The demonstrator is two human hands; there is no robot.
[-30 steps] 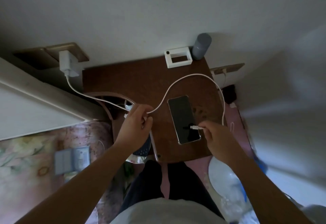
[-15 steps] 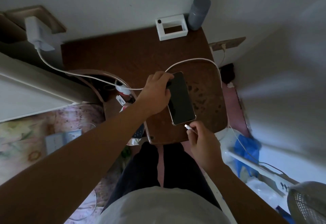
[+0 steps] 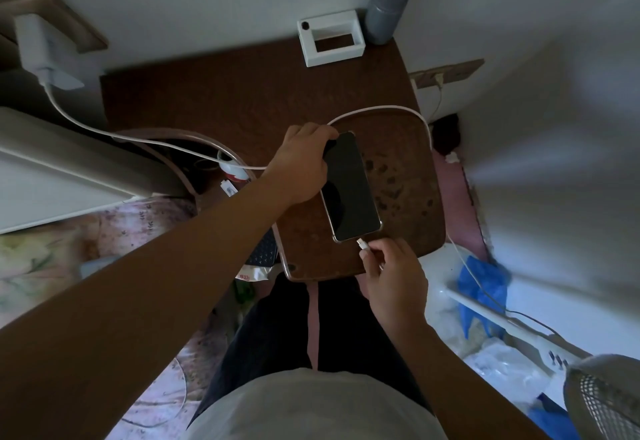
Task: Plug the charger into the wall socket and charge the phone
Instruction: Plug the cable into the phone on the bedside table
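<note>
— What sat at the far left?

— A white charger (image 3: 36, 46) stood in the wall socket (image 3: 52, 20), a tan plate on the pale wall. Its white cable (image 3: 114, 135) ran down and rightward, over the rim of a round basket (image 3: 180, 135) beside the table. The basket's inside was dark; I made out a small white and red thing (image 3: 232, 170) near its right side, too dim to name.

— And the left hand?

— The left hand (image 3: 301, 166) was curled over the far left corner of the phone (image 3: 349, 187), fingers on its top edge, palm on its long side. The cable passed under that wrist. The phone lay face up, screen dark, slightly tilted, on a brown tray (image 3: 408, 176) set on the dark wooden table (image 3: 225, 93).

— Anything else in the tray?

— Only the phone, plus dark spots on its surface to the phone's right. The cable looped round the tray's far and right edges.

— The right hand?

— The right hand (image 3: 394, 277) pinched the cable's white plug (image 3: 362, 244) between thumb and fingers, its tip just beside the phone's near edge, not yet inserted as far as I could tell.

— What stood at the back?

— A white rectangular holder (image 3: 330, 55), open in the middle, with nothing visible inside, and touching or nearly touching it on the right a grey cylinder (image 3: 388, 7). Further right, a second wall plate (image 3: 446, 72), and at the lower right corner a fan's wire grille (image 3: 602, 401).
</note>
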